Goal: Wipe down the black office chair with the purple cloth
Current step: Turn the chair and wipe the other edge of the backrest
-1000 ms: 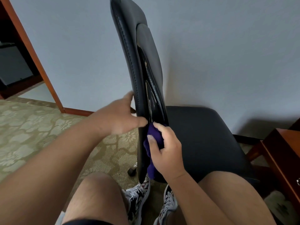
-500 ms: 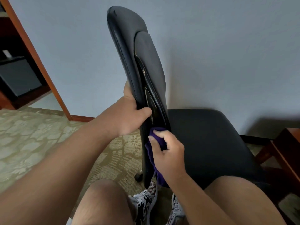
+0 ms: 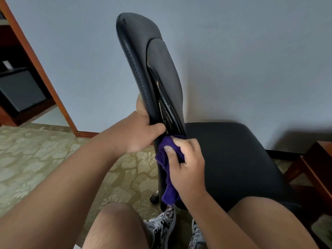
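The black office chair [image 3: 231,159] stands in front of me, seen from the side, its tall backrest rising at the centre and its seat to the right. My left hand [image 3: 133,133] grips the backrest's near edge, thumb across the glossy back shell and fingers wrapped behind. Just below it my right hand [image 3: 186,164] holds the bunched purple cloth [image 3: 168,177] against the lower back of the backrest. Part of the cloth hangs down under my palm.
A grey wall is close behind the chair. A wooden frame [image 3: 45,78] and dark cabinet stand at the left, and a brown wooden table [image 3: 316,169] at the right. Patterned carpet [image 3: 36,159] covers the floor. My knees and sneakers [image 3: 161,229] are at the bottom.
My left hand slid up the backrest edge and closed round it. The right hand with the cloth stayed low on the backrest. The view tilted so the top of the backrest shows.
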The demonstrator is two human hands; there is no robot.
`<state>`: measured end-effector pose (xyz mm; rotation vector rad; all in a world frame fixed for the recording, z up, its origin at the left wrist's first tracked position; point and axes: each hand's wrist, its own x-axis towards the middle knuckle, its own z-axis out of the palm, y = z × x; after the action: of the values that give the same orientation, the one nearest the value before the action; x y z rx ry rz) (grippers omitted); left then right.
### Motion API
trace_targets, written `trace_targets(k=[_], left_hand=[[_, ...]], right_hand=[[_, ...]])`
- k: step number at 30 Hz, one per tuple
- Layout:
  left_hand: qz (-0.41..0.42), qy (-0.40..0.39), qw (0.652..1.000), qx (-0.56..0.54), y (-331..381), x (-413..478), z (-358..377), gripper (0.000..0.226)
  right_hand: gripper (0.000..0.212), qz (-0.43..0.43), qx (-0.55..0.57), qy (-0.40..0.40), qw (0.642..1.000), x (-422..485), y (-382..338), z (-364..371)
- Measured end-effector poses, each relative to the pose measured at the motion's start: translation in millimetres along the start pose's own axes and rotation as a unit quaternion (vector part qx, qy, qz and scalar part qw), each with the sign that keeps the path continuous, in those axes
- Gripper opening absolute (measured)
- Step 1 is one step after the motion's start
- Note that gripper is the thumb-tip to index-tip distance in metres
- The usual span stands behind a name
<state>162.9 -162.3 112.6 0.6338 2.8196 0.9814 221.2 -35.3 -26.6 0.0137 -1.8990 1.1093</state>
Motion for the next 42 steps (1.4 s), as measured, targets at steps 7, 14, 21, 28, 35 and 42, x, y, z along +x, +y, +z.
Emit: trace_targets(k=[7,14,21,28,35,42], left_hand=[[-0.023,-0.004,1.0,-0.007,-1.9,4.3,0.8,0.067],[-0.02,-0.021,0.998,-0.055,-12.0,6.3,-3.2,0.088],[-0.006,-0.008,0.999,-0.032,-6.3,8.3,-1.4,0.074],[-0.006,-0.003,1.0,-0.012,-4.1,0.9,2.2,0.083],[-0.013,0.01,1.0,0.021,4.7,-2.1,5.7,0.072],[-0.016,0.024,1.0,0.011,11.0,-3.8,11.1,0.059]], right_hand=[[0.008,0.02,0.038,0.086,0.995,28.2,-21.1,19.0],[0.007,0.039,0.015,0.005,0.999,-3.9,8.4,16.2],[0.009,0.068,0.074,0.076,0.992,29.2,-25.0,18.5],[0.018,0.05,0.081,0.063,0.993,12.9,-14.5,15.5],[0.013,0.156,0.119,0.078,0.977,15.6,-31.5,12.3],[0.008,0.122,0.114,0.09,0.982,43.2,-45.8,6.7]])
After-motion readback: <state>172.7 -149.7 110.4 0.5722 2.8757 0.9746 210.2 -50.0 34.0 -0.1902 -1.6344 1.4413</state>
